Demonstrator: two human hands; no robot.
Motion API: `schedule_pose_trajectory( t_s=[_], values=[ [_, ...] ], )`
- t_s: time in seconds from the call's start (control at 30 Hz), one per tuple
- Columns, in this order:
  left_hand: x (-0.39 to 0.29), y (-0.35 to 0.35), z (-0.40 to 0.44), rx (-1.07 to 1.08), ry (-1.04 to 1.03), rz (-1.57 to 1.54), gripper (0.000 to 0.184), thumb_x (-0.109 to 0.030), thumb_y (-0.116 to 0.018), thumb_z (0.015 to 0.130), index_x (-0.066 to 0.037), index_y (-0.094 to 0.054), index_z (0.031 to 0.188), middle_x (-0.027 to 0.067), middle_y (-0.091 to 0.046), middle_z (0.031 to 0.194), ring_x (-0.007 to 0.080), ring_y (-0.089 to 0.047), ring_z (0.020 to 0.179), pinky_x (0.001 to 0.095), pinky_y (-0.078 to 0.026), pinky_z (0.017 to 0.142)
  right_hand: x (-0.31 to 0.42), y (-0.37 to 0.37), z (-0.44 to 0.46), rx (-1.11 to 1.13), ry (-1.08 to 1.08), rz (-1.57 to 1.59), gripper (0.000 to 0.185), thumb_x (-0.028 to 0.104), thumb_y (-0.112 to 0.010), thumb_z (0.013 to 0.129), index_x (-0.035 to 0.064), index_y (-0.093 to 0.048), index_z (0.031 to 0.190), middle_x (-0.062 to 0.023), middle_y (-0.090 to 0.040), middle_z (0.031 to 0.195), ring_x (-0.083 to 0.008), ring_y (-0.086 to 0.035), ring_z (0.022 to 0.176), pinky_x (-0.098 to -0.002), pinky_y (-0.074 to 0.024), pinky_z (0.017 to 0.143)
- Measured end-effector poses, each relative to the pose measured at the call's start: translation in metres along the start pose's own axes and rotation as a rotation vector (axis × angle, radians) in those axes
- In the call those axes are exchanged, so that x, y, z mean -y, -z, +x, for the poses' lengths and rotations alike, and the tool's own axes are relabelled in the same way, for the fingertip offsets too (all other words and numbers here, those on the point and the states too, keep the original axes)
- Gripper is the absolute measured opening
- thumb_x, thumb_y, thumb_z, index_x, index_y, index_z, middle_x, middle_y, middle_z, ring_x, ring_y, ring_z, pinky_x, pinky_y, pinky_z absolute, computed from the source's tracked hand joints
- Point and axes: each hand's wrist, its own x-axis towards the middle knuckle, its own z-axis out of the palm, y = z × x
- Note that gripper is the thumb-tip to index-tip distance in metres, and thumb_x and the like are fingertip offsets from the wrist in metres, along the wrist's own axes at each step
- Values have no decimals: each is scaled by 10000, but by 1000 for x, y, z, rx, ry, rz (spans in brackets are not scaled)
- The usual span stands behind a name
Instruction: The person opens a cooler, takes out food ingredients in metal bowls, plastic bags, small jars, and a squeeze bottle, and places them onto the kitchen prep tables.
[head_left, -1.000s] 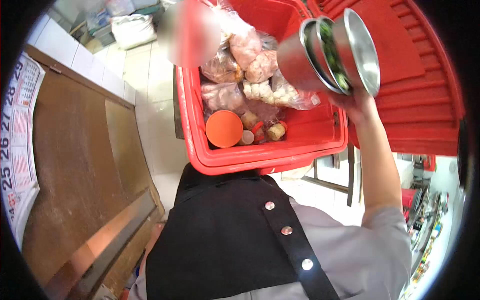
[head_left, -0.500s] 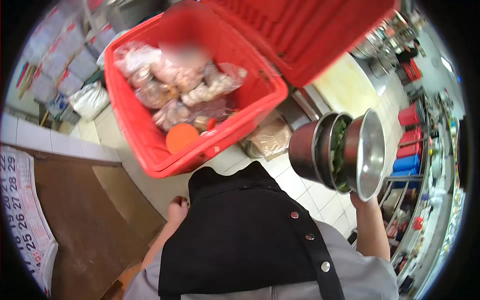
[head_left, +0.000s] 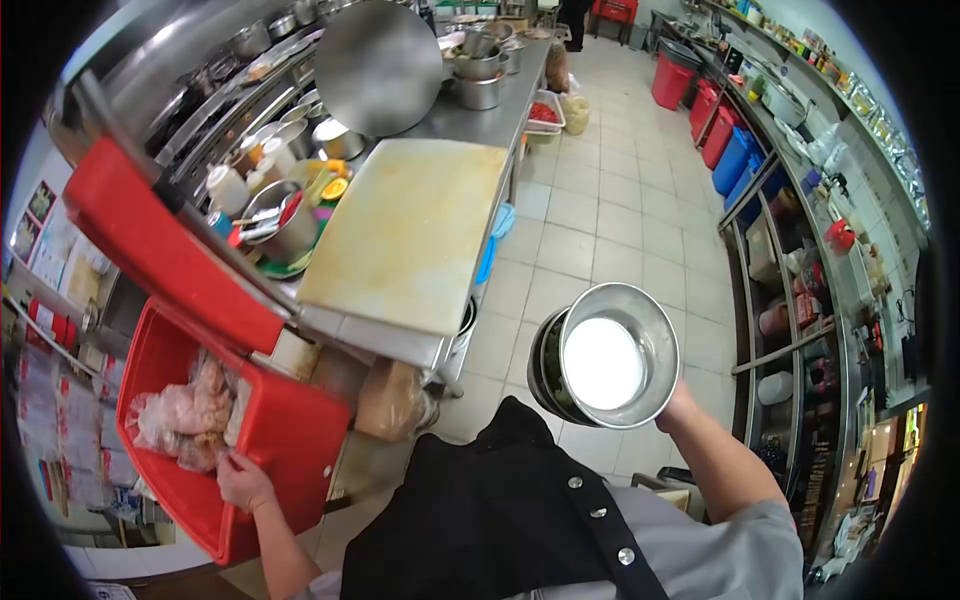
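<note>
Nested metal containers (head_left: 620, 355) tilt toward the camera at centre right, the front one showing a bright, shiny inside. Dark green leaves show between them at the left. My right hand (head_left: 677, 407) is closed on the stack from below and behind, most of its fingers hidden. At lower left, my left hand (head_left: 246, 483) is at the near rim of a red cooler box (head_left: 300, 440), its fingers curled over the edge beside clear bags of pale food (head_left: 190, 415). The raised red lid (head_left: 165, 240) stands behind the box.
A cutting board (head_left: 410, 230) lies on a steel counter with pots, bottles and a metal container of utensils. A wrapped brown package (head_left: 388, 400) is below. Tiled floor (head_left: 575, 215) runs forward, with red and blue bins (head_left: 738, 160) and shelving at right.
The view has swung right and up toward the counter and aisle. The cooler now appears at lower left. My left hand has moved from beside the apron to the cooler's rim.
</note>
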Motion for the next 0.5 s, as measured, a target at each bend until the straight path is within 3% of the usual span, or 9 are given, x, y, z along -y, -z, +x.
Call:
schedule_pose_trajectory(
  t_s=[0.07, 0.1, 0.3, 0.33, 0.37, 0.4, 0.43, 0.5],
  values=[
    [-10, 1, 1, 23, 83, 102, 332, -334, -537, 941, -69, -690, 1071, 154, -704, 977, 364, -654, 849, 496, -509, 738, 23, 9, 18, -30, -31, 3, 459, 353, -566, 944, 68, -547, 1302, -119, -654, 1138, -218, -674, 939, -372, -578, 753],
    [-21, 10, 7, 151, 166, 191, 337, -342, -523, 941, -89, -694, 1083, 152, -702, 983, 366, -652, 851, 494, -512, 739, 37, 12, 29, -41, -42, -2, 458, 359, -562, 944, 70, -548, 1299, -117, -657, 1128, -217, -676, 924, -370, -579, 738],
    [-15, -2, 5, 94, 247, 192, 362, -337, -516, 936, -84, -695, 1124, 139, -710, 1012, 349, -657, 887, 474, -522, 763, 121, 11, 114, -69, -66, -70, 454, 393, -536, 943, 88, -554, 1279, -108, -673, 1068, -210, -690, 835, -359, -588, 647],
    [1, -20, 0, -57, 176, 176, 386, -409, -526, 939, -77, -705, 1022, 152, -707, 924, 327, -674, 841, 466, -529, 715, 134, 6, 130, -74, -62, -90, 454, 399, -532, 943, 91, -555, 1276, -107, -676, 1058, -209, -692, 820, -357, -589, 632],
    [-16, -13, 6, -101, 166, 174, 367, -406, -535, 920, -95, -728, 952, 141, -706, 848, 340, -668, 761, 480, -517, 648, 150, 0, 146, -77, -57, -115, 454, 405, -527, 943, 93, -556, 1273, -105, -678, 1048, -208, -694, 805, -356, -590, 617],
    [-50, 16, 11, -147, 171, 168, 357, -404, -545, 901, -113, -751, 882, 129, -705, 773, 353, -661, 682, 493, -505, 581, 166, -9, 163, -101, -11, -182, 479, 465, -494, 935, 127, -550, 1269, -107, -684, 1019, -213, -698, 709, -353, -581, 515],
    [-68, 33, 16, -190, 168, 175, 355, -402, -554, 882, -131, -773, 812, 118, -703, 697, 365, -655, 602, 507, -493, 514, 177, -10, 183, -82, 7, -164, 478, 462, -493, 936, 125, -549, 1270, -106, -685, 1010, -215, -697, 713, -354, -581, 519],
    [-62, 18, 15, -189, 241, 220, 367, -401, -544, 887, -119, -768, 813, 117, -703, 701, 371, -653, 614, 518, -491, 522, 189, -4, 230, -43, 26, -129, 476, 455, -490, 939, 121, -547, 1272, -104, -688, 992, -217, -696, 721, -355, -582, 529]
  ],
)
